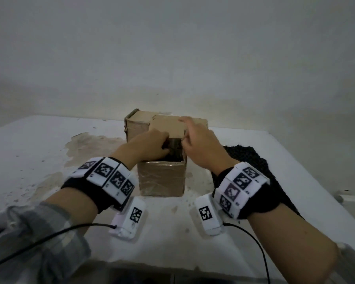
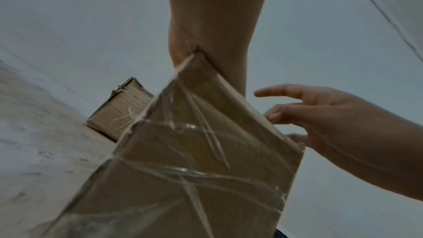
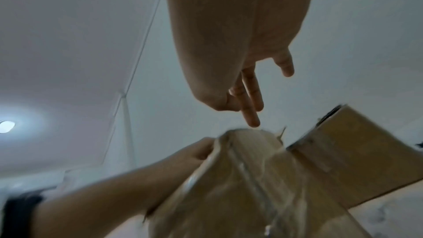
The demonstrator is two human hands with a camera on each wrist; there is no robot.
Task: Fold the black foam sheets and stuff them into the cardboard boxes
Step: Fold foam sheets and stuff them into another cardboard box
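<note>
An open cardboard box (image 1: pixel 162 179) wrapped in clear tape stands mid-table, also seen in the left wrist view (image 2: pixel 194 169) and the right wrist view (image 3: pixel 251 187). Black foam (image 1: pixel 173 150) shows dark inside its opening. My left hand (image 1: pixel 152 144) hooks over the box's left rim, its fingertips hidden inside. My right hand (image 1: pixel 195 140) hovers at the right rim with fingers (image 2: pixel 281 113) loosely extended, the index finger touching a raised cardboard flap (image 1: pixel 168 126). Another black foam sheet (image 1: pixel 254 160) lies flat on the table under my right forearm.
A second, closed cardboard box (image 1: pixel 135 124) stands just behind the first, to the left (image 2: pixel 119 111). The white table (image 1: pixel 49 150) has a brown stain left of the boxes. A small white object (image 1: pixel 346 195) lies near the right edge. A wall rises behind the table.
</note>
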